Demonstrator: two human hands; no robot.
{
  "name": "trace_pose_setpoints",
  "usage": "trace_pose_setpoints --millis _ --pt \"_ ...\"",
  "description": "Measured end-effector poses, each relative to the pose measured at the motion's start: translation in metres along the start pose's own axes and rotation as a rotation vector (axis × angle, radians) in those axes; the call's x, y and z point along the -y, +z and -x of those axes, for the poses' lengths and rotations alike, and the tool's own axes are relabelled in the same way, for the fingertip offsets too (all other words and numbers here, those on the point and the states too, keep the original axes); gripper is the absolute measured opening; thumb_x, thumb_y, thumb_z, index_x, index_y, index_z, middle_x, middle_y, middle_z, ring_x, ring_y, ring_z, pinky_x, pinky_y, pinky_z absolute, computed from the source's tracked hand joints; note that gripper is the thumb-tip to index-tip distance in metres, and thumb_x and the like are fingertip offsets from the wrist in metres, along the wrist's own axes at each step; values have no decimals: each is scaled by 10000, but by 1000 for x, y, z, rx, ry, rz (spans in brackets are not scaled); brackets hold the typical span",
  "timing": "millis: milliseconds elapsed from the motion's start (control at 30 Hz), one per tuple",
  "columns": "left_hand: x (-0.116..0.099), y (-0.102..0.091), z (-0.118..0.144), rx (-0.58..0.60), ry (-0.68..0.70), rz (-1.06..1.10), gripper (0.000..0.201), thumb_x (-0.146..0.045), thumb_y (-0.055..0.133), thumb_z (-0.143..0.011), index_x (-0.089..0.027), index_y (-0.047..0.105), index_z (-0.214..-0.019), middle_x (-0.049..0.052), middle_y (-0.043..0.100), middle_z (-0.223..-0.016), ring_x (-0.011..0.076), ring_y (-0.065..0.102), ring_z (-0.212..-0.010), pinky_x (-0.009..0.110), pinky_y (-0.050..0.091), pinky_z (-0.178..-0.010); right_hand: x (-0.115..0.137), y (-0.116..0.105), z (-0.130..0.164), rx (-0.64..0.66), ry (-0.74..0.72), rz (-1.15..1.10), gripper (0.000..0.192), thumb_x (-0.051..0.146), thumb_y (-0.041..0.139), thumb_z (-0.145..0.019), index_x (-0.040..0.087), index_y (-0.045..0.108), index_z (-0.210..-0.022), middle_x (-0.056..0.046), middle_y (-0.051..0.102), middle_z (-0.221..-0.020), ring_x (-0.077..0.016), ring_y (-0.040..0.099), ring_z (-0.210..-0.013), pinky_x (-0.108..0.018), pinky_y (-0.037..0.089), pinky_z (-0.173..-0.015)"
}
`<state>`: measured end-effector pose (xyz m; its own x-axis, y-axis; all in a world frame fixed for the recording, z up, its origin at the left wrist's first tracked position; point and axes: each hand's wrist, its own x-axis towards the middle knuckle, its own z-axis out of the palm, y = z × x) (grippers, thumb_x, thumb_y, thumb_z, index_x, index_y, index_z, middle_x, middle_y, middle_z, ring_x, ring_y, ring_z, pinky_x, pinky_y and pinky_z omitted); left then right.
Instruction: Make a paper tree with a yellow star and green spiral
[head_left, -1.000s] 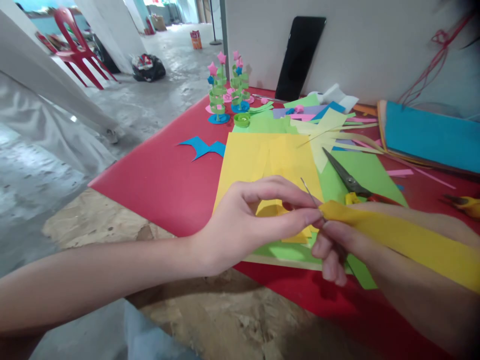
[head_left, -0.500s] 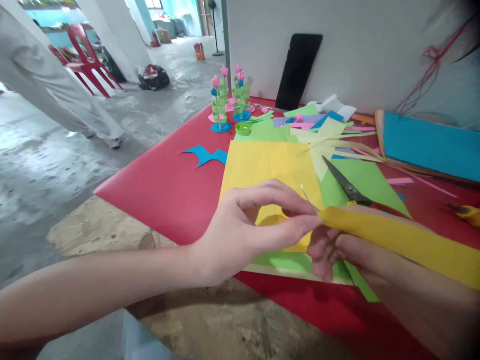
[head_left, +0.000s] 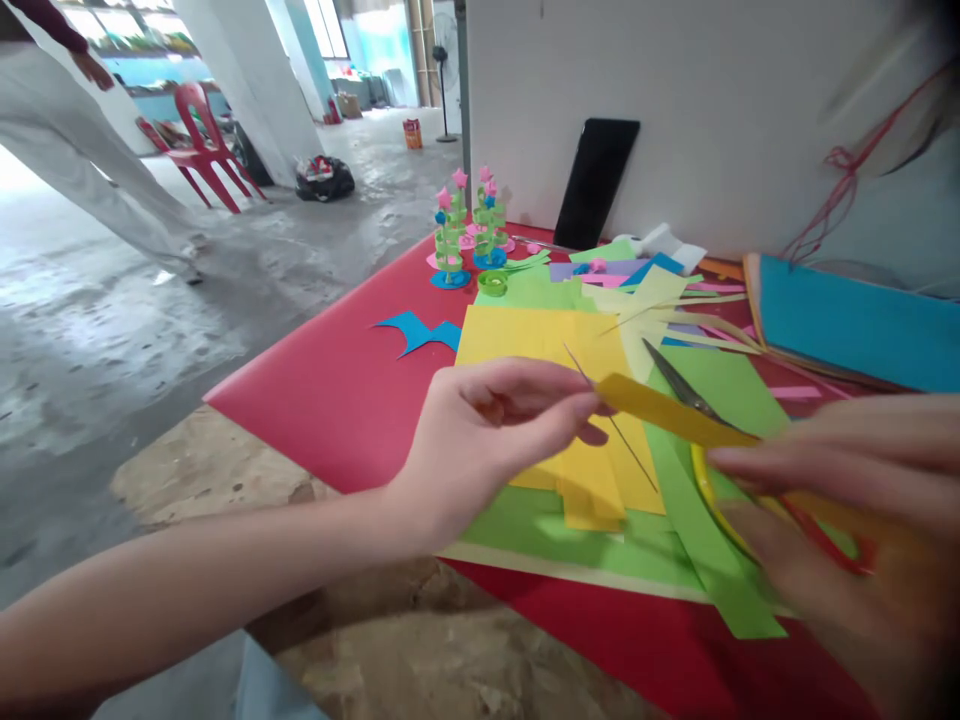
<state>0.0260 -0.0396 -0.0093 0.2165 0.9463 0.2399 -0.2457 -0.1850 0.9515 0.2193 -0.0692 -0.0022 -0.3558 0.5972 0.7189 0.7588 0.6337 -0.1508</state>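
Note:
Between thumb and forefinger, my left hand (head_left: 495, 440) pinches a thin needle-like rod (head_left: 632, 455) together with the end of a yellow paper strip (head_left: 660, 408). The rod slants across the strip's end. Farther along the same strip, my right hand (head_left: 847, 500) grips it between thumb and fingers, blurred by motion. Below my hands lie yellow paper sheets (head_left: 517, 335) and cut yellow pieces (head_left: 592, 500) on green paper (head_left: 517, 515). Scissors (head_left: 686, 385) with red and yellow handles rest on the green paper, partly behind the strip and my right hand.
Small paper plants (head_left: 450, 245) with pink stars stand at the back of the red-covered table (head_left: 322, 400), near a coiled green strip (head_left: 493, 283). A blue cutout (head_left: 420, 332) lies left. A phone (head_left: 598, 185) leans on the wall. A person (head_left: 82, 140) is on the left.
My right hand has moved right along the yellow strip, away from my left hand, and the strip now stretches between them. The rod shows more of its length. The person's legs have shifted.

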Motion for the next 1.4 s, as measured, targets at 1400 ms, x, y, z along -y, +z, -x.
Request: trace_pose_setpoints --millis 1400 --pt "-9 1 8 372 335 -345 206 -52 626 -694 -177 688 -845 45 728 -781 144 683 -694 187 572 -625 -6 2 3 20 -3 -126 282 341 691 -629 293 548 -867 6 570 -736 -185 565 -680 -320 485 -591"
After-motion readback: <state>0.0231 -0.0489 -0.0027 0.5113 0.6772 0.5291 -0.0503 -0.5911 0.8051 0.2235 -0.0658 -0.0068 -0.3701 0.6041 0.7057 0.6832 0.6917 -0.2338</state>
